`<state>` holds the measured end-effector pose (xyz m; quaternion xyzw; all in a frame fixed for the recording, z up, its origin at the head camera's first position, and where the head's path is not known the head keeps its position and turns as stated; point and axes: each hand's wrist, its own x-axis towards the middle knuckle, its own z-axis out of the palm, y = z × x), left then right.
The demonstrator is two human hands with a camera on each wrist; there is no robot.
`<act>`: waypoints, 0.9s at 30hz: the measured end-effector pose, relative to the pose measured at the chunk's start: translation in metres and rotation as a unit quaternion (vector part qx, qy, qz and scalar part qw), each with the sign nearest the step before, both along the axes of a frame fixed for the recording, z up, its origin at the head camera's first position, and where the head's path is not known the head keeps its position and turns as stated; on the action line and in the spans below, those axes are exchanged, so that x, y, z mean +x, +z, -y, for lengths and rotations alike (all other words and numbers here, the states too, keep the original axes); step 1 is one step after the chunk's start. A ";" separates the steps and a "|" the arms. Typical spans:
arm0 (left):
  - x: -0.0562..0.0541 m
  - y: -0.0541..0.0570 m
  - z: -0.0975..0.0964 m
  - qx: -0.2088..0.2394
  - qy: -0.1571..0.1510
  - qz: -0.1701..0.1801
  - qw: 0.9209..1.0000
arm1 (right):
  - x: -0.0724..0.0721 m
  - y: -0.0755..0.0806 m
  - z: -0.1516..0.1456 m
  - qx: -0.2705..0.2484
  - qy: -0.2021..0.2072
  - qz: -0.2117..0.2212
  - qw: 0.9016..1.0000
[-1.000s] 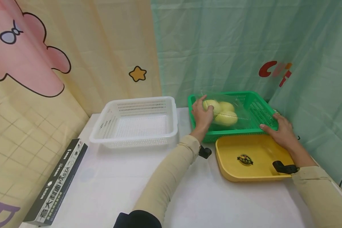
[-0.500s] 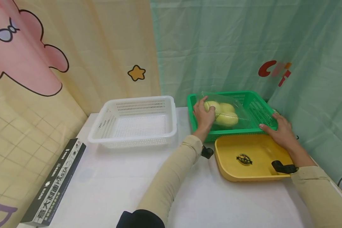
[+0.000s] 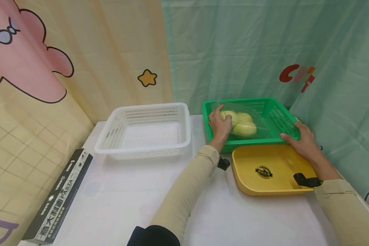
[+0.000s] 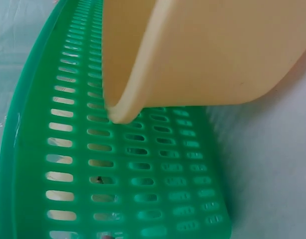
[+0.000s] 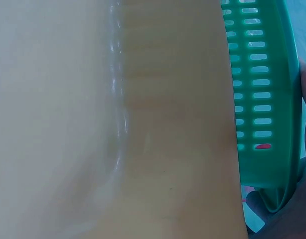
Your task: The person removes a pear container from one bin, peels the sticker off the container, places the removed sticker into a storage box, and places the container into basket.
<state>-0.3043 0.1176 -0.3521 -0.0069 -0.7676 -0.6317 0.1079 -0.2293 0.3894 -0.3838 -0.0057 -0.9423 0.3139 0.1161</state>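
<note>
In the head view, a clear bag of pale yellow-green round fruit (image 3: 244, 129) lies in the left part of a green perforated basket (image 3: 281, 118). My left hand (image 3: 219, 125) grips the bag from its left side, thumb and fingers spread over one fruit. The hand reaches over the basket's left front corner. My right hand (image 3: 305, 141) holds the basket's front right corner, thumb on the front rim. In the right wrist view, that hand's fingers wrap the basket's rim (image 5: 292, 99). The left wrist view mostly shows the basket's side (image 4: 58, 149); the left hand is almost wholly hidden there.
A yellow tray (image 3: 249, 179) with a round label stands directly in front of the green basket, under my right wrist. A white perforated basket (image 3: 147, 152) stands to the left. A long black pasta box (image 3: 59, 198) lies at the table's left edge. Curtains (image 3: 227, 51) hang behind.
My left hand and the bag of fruit have shifted slightly down and right within the green basket. The right hand has kept its place on the basket corner.
</note>
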 end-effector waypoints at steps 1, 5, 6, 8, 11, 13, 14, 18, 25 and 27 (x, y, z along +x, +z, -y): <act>0.000 0.000 0.000 -0.003 -0.003 0.002 1.000 | 0.000 0.000 0.000 0.000 0.000 -0.001 1.000; -0.001 0.002 0.001 -0.017 -0.018 0.018 1.000 | 0.000 0.001 0.000 0.000 0.004 -0.009 1.000; -0.001 0.002 0.001 -0.024 -0.021 0.023 0.999 | 0.000 0.001 0.000 0.001 0.003 -0.009 1.000; -0.002 0.003 0.002 -0.035 -0.031 0.032 0.998 | 0.000 0.001 -0.001 0.002 0.003 -0.010 1.000; -0.001 0.005 0.003 -0.052 -0.045 0.044 0.997 | 0.000 0.000 -0.002 0.004 0.003 -0.009 1.000; 0.000 0.005 0.005 -0.057 -0.061 0.055 0.995 | 0.000 0.000 -0.003 0.005 0.003 -0.008 1.000; 0.000 0.005 0.005 -0.060 -0.068 0.061 0.994 | 0.000 0.000 -0.003 0.005 0.003 -0.007 1.000; 0.000 0.004 0.008 -0.076 -0.084 0.088 0.990 | 0.000 -0.001 -0.003 0.006 0.000 -0.004 1.000; -0.004 0.003 0.008 -0.101 -0.074 0.119 0.985 | 0.001 -0.001 -0.002 0.003 -0.002 0.001 1.000; -0.004 0.003 0.008 -0.106 -0.074 0.129 0.983 | 0.001 -0.001 -0.001 0.001 -0.001 0.001 1.000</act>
